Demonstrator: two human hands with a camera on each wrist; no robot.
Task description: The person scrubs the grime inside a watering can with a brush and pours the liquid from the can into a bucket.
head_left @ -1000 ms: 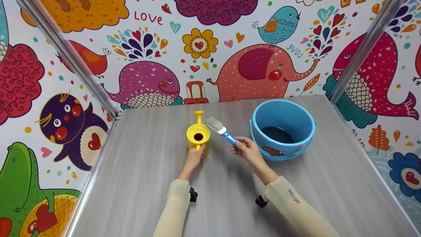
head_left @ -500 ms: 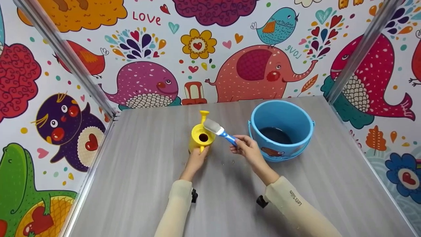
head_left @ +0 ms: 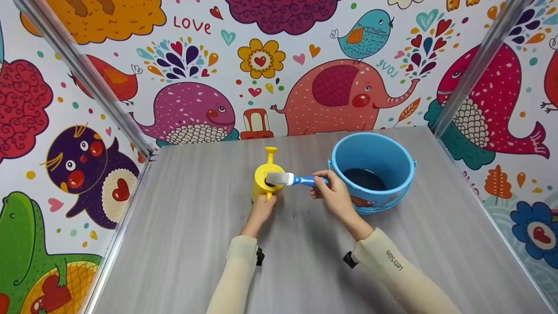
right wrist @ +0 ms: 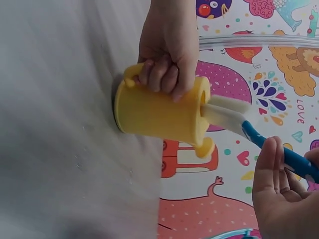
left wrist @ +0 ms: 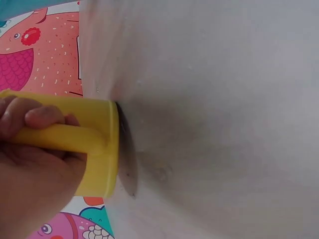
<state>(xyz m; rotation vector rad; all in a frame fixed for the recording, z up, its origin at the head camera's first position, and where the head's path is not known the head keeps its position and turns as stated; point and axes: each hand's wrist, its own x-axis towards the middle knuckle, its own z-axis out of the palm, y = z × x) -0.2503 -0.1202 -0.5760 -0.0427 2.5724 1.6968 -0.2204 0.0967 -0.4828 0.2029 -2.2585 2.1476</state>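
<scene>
A small yellow watering can is at the middle of the table, its spout pointing to the back wall. My left hand grips its handle; in the left wrist view the fingers curl round the handle. My right hand holds a brush with a blue handle, white collar and pale grey head. The brush lies level over the can's top, its head overlapping the dark opening. From the right wrist view, the head is right at the can's mouth, and the thumb and fingers pinch the handle.
A large blue bucket with dark liquid at its bottom stands just right of my right hand. Small water drops dot the grey table. Cartoon-printed walls with metal corner posts enclose the back and sides.
My left hand and the watering can have shifted slightly right. My right hand has turned the brush from slanted to level and brought its head left and down over the can's opening.
</scene>
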